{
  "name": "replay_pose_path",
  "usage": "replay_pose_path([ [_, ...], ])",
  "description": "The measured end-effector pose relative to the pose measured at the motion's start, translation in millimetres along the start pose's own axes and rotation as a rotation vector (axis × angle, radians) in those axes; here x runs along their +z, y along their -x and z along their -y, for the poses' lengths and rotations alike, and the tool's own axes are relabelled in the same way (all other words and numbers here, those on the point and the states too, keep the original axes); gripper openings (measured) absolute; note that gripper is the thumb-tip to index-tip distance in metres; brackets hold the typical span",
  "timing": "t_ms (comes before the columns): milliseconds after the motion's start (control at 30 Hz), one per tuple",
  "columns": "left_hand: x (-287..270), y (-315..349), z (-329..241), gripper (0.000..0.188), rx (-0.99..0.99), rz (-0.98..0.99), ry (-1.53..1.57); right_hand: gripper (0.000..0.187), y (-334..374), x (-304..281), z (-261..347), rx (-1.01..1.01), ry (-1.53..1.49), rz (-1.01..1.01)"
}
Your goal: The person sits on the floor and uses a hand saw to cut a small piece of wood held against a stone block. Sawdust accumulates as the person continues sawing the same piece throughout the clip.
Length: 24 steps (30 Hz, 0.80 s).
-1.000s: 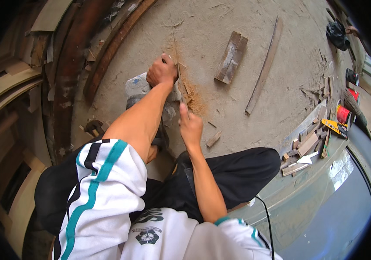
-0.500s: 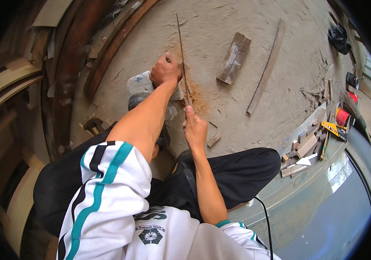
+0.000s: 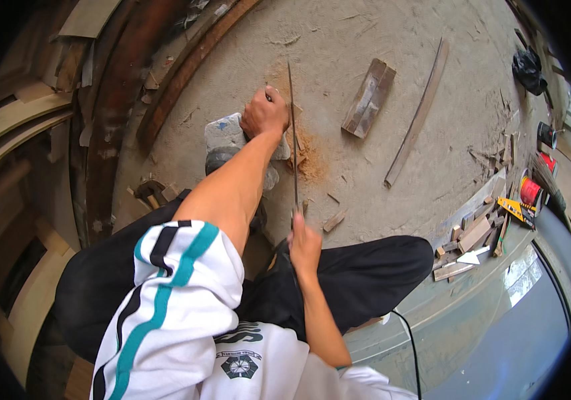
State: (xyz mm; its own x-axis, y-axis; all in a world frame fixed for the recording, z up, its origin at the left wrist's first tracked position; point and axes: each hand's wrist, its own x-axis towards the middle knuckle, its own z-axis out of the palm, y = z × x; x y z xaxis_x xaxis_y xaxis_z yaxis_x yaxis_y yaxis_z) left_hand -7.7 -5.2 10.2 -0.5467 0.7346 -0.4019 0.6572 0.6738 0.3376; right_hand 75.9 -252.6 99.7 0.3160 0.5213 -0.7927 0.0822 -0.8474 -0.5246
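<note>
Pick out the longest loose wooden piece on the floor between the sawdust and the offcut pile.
The thin strip, right of the thick block. It is clearly longer than that block and the small offcut near the right hand.

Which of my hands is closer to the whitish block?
Left. Your left hand partly covers the whitish block in this view; your right hand, holding the saw, is farther back, nearer your body.

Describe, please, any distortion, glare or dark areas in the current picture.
Head view: the brown beam bows, probably from lens distortion; head view: a white reflection glares off the glossy sheet at lower right; head view: corners fall to black.
</note>
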Motion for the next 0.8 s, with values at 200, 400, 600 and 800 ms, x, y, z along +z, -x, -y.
replay_pose_path([
  [200, 7.3, -0.5, -5.1, 0.048, -0.013, 0.027, -0.005, 0.071, -56.8, 22.0, 19.1, -0.049, -0.041, -0.036],
  [400, 2.8, -4.7, 2.4, 0.047, -0.002, 0.012, 0.004, 0.071, -19.5, 9.3, 18.0, 0.048, -0.101, 0.044],
  [600, -0.7, -0.3, -0.2, 0.047, 0.002, 0.015, 0.037, 0.067, -7.2, 0.1, -13.7, 0.037, 0.01, -0.025],
  [800, 2.0, -1.3, 0.7, 0.048, -0.003, 0.033, 0.025, 0.064, -3.6, -19.0, 10.9, 0.092, -0.139, 0.017],
])
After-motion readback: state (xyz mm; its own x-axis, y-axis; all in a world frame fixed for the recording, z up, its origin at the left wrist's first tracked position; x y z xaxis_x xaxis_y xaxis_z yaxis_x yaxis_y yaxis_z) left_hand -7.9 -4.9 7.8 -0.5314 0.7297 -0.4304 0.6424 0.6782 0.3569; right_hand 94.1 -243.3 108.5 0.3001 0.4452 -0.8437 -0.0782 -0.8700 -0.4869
